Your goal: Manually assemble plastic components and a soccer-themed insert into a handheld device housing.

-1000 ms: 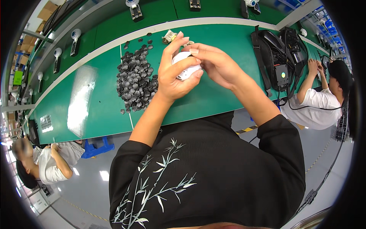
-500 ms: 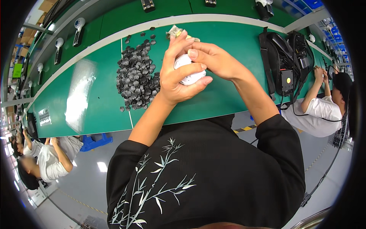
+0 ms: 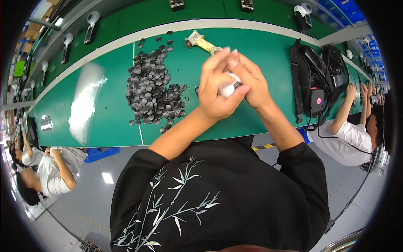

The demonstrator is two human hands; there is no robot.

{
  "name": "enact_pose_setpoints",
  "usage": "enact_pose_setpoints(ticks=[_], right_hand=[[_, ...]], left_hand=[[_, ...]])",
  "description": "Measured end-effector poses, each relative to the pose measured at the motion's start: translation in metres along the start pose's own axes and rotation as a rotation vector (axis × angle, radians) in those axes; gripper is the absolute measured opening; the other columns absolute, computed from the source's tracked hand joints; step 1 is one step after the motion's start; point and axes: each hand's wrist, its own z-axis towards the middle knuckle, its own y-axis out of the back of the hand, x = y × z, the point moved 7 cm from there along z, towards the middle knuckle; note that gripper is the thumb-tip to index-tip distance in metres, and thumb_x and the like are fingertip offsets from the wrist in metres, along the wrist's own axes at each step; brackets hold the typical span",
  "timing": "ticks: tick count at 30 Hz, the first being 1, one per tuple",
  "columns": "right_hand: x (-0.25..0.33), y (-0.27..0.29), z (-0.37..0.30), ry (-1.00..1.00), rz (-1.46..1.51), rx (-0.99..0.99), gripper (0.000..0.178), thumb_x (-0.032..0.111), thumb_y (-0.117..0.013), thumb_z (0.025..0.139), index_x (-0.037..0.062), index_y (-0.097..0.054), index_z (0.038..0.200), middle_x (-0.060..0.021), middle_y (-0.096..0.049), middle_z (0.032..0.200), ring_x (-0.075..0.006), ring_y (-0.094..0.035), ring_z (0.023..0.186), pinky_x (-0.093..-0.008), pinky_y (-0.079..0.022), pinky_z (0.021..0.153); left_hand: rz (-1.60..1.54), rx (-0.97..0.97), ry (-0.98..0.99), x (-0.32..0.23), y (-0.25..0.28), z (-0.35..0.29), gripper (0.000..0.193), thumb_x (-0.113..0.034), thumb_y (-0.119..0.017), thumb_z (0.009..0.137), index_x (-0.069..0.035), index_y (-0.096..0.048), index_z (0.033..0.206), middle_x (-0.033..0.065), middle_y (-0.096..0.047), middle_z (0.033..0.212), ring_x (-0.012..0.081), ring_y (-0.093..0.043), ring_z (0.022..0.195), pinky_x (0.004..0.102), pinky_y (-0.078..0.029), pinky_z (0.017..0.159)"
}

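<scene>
Cupped between my two hands is a small white ball (image 3: 227,90) with a black patch showing on it, much like a little football; fingers cover most of it. My left hand (image 3: 215,97) wraps it from the left, fingers closed and the thumb across the front. From the right, my right hand (image 3: 255,84) closes over it, its fingers meeting the left ones at the top, somewhat blurred. To the left of the hands, a heap of black pentagon-shaped pieces (image 3: 147,90) lies on the green table (image 3: 113,122). Just beyond my fingers is a yellow roll with twisted, pale ends (image 3: 204,44).
At the right lies a black bag with straps, cables and a box (image 3: 312,80). A clear plastic sheet (image 3: 87,103) lies flat at the left. Small devices (image 3: 91,27) stand along the back ledge. Other people in white shirts (image 3: 348,136) sit at both sides.
Both hands have shifted right and slightly nearer with the ball, and the grip on it has changed. A black patch now shows on it. More of the heap and the yellow roll is uncovered.
</scene>
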Motion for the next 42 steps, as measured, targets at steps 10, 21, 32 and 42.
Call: enact_pose_setpoints(ticks=[10, 21, 32, 42], right_hand=[[0.022, -0.011, -0.015, 0.098, 0.458, -0.265, 0.02, 0.013, -0.055, 0.095, 0.003, -0.058, 0.112, -0.0078, -0.063, 0.102, -0.0157, -0.056, 0.086, -0.0276, -0.046, 0.08], [0.027, -0.059, -0.05, 0.211, -0.213, -0.032, 0.054, 0.029, -0.064, 0.087, 0.0028, -0.044, 0.13, -0.0132, -0.056, 0.123, -0.0232, -0.055, 0.107, -0.0351, -0.045, 0.093], [0.029, -0.084, -0.05, 0.582, -0.192, 0.053, 0.053, 0.039, -0.056, 0.095, 0.0029, -0.04, 0.13, -0.0204, -0.053, 0.121, -0.0321, -0.055, 0.11, -0.0437, -0.043, 0.097], [-0.01, -0.092, -0.067, 0.994, -0.518, -0.262, 0.065, 0.056, -0.046, 0.095, 0.0035, -0.047, 0.132, -0.0262, -0.037, 0.143, -0.0414, -0.042, 0.129, -0.0523, -0.032, 0.109]], left_hand=[[-0.206, -0.081, 0.138, -0.017, 0.008, 0.025, 0.037, -0.036, -0.054, 0.095, 0.0, -0.055, 0.1, 0.0233, -0.06, 0.116, 0.0322, -0.059, 0.105, 0.0442, -0.046, 0.097], [-0.695, -0.506, 0.819, -0.02, 0.041, -0.025, 0.053, -0.049, -0.028, 0.103, -0.003, -0.053, 0.111, 0.0199, -0.059, 0.117, 0.0298, -0.058, 0.11, 0.0404, -0.046, 0.096], [-1.164, -0.556, 0.727, -0.015, 0.029, -0.064, 0.049, -0.041, -0.029, 0.105, -0.001, -0.053, 0.118, 0.0142, -0.06, 0.114, 0.0203, -0.06, 0.098, 0.0324, -0.047, 0.089], [-0.595, -0.39, 0.706, -0.02, 0.057, -0.07, 0.058, -0.045, -0.026, 0.101, 0.002, -0.059, 0.109, 0.0123, -0.064, 0.101, 0.0204, -0.06, 0.092, 0.0313, -0.047, 0.084]])
